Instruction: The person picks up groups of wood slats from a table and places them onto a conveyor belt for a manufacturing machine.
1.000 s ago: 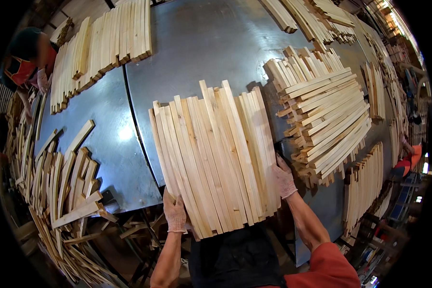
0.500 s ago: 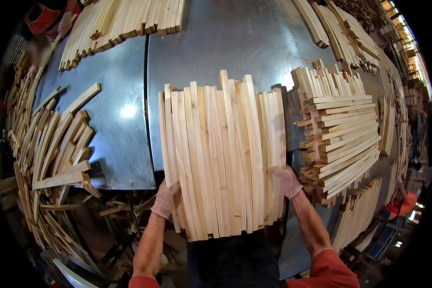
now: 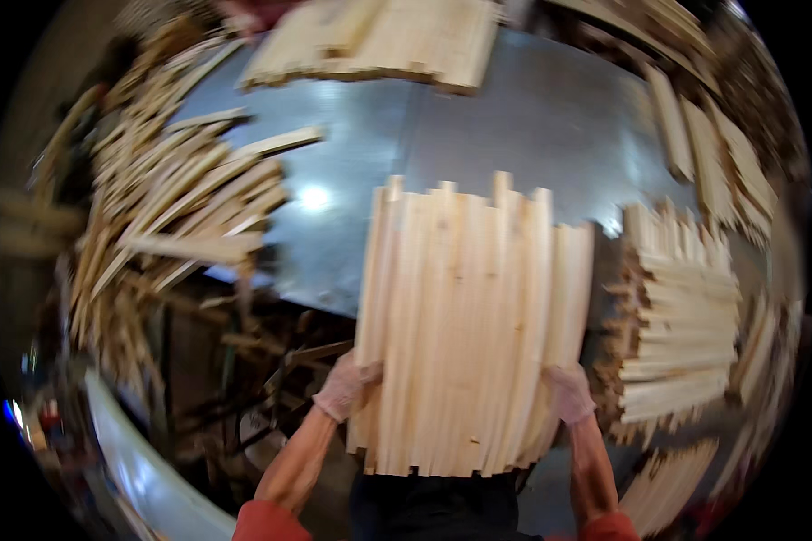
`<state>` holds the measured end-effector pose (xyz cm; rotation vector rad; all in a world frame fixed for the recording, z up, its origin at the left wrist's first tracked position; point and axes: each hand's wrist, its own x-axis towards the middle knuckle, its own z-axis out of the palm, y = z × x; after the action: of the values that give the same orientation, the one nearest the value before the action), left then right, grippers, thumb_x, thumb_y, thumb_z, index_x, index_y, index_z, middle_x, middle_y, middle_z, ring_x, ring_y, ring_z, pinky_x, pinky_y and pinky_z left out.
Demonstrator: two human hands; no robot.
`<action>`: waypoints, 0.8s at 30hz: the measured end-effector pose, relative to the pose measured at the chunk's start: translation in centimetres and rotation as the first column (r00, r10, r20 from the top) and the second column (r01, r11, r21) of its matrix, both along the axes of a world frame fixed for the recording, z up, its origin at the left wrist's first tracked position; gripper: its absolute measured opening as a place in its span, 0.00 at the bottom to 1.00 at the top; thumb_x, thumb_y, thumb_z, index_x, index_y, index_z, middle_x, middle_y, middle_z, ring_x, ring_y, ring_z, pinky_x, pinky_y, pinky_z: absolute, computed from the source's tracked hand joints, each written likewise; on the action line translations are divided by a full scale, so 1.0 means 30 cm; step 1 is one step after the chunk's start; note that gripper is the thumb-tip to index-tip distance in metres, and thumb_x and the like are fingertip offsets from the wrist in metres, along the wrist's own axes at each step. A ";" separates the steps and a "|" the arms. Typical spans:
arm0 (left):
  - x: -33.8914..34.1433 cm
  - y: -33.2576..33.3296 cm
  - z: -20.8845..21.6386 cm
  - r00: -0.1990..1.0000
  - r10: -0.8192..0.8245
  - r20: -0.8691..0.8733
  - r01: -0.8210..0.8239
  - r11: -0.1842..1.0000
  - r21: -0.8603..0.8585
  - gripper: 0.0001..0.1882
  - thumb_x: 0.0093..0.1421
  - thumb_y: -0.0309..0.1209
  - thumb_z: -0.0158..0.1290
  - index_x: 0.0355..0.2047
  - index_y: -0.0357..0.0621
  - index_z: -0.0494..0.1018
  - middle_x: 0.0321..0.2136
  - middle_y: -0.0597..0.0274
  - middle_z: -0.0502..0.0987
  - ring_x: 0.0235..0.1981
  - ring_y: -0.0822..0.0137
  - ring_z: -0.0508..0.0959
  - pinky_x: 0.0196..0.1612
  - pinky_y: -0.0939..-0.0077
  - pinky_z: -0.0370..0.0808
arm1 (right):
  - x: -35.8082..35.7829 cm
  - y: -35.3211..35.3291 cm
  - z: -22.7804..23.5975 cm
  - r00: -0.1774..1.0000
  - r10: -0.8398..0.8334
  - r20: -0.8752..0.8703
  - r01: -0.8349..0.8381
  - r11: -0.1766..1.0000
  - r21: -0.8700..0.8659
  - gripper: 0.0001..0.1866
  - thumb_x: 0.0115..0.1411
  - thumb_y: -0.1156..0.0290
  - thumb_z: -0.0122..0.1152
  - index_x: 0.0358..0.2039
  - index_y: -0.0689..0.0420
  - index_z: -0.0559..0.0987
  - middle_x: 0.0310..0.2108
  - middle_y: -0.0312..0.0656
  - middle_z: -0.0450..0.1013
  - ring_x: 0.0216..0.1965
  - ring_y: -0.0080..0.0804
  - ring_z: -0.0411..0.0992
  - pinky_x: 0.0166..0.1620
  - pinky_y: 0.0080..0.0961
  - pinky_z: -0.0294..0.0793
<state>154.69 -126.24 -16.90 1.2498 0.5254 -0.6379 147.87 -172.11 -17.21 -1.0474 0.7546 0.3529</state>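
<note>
A wide bundle of pale wooden strips lies side by side between my two gloved hands, its far ends uneven. My left hand grips the bundle's left edge, and my right hand presses in on its right edge. Both hands are closed on the sides, with the fingertips partly hidden by the wood. The near ends of the strips overhang in front of my dark apron.
A metal table spreads beyond the bundle. Loose strips pile up in a heap at the left. Crosswise stacked strips stand at the right, and a row of strips lies at the far side.
The view has swung left, so the table and piles appear shifted rightward. The bundle is still between my hands, nearer to me and clear of more of the table.
</note>
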 end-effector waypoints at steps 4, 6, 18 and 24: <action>-0.126 0.073 0.220 0.902 -0.201 0.383 0.012 0.896 0.443 0.19 0.70 0.38 0.62 0.53 0.37 0.78 0.43 0.65 0.83 0.44 0.74 0.80 0.48 0.71 0.80 | 0.096 0.108 0.172 0.978 0.155 0.139 -0.146 0.987 -0.074 0.19 0.57 0.74 0.62 0.50 0.65 0.81 0.37 0.35 0.78 0.34 0.25 0.76 0.38 0.24 0.77; -0.244 0.117 0.283 0.847 -0.037 0.531 -0.125 0.956 0.265 0.20 0.67 0.37 0.65 0.53 0.37 0.78 0.44 0.65 0.84 0.44 0.74 0.79 0.50 0.71 0.79 | 0.136 0.110 0.167 0.948 0.268 0.172 -0.247 0.959 -0.135 0.19 0.56 0.73 0.62 0.48 0.66 0.80 0.33 0.33 0.76 0.32 0.25 0.75 0.36 0.23 0.75; -1.141 0.531 0.500 0.766 -0.440 0.469 -0.469 0.117 0.875 0.17 0.58 0.29 0.61 0.49 0.49 0.77 0.43 0.51 0.81 0.47 0.46 0.82 0.51 0.58 0.82 | 0.183 0.948 0.619 0.569 0.714 0.409 -0.736 0.664 -0.135 0.36 0.49 0.68 0.73 0.59 0.67 0.74 0.40 0.38 0.77 0.37 0.32 0.77 0.43 0.30 0.80; -1.728 0.737 0.716 0.484 0.816 0.317 -0.872 0.479 0.098 0.35 0.63 0.50 0.67 0.64 0.43 0.76 0.51 0.65 0.82 0.48 0.72 0.79 0.53 0.73 0.77 | -0.218 1.516 0.811 0.263 0.866 0.424 -0.927 0.348 -0.136 0.38 0.53 0.67 0.71 0.64 0.70 0.73 0.53 0.49 0.80 0.51 0.43 0.81 0.57 0.38 0.81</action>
<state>102.84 -104.12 4.57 1.0802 0.9644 0.4630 141.32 -126.62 7.12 -1.2855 -0.4125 1.1241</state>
